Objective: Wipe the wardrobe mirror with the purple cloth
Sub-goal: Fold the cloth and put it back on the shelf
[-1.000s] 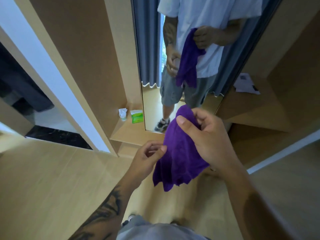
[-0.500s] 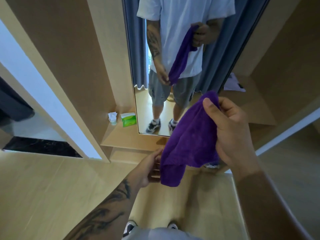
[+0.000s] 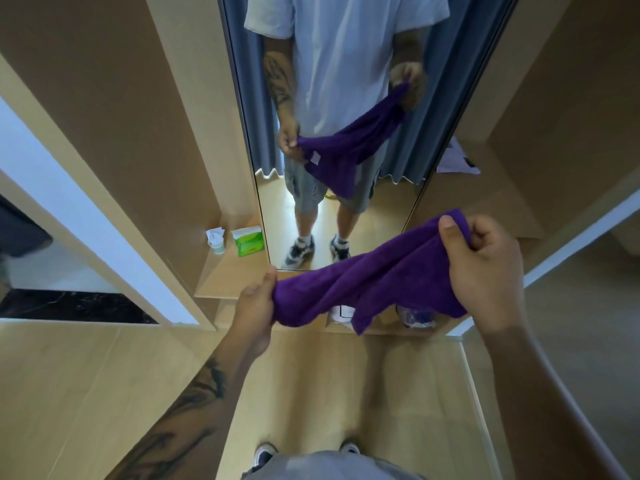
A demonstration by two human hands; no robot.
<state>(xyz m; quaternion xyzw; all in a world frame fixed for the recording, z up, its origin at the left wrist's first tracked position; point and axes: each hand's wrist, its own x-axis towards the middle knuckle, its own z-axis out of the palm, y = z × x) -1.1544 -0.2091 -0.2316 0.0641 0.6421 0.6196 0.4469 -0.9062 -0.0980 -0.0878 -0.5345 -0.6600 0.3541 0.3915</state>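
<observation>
I have the purple cloth stretched between both hands in front of the wardrobe mirror, clear of the glass and level with its bottom edge. My left hand pinches the lower end, thumb on top and fingers curled under, while my right hand grips the upper end in a closed fist, thumb pressed across the fabric. I judge I am holding it this way to open the bunched cloth out flat, so that a broad face meets the glass instead of a wad; the middle sags and a loose corner hangs below. No wiping has begun, as far as I can tell. To the left of the mirror, on the wooden ledge at its foot, stand a green tissue pack and a small white container, near enough that low strokes could knock them.
</observation>
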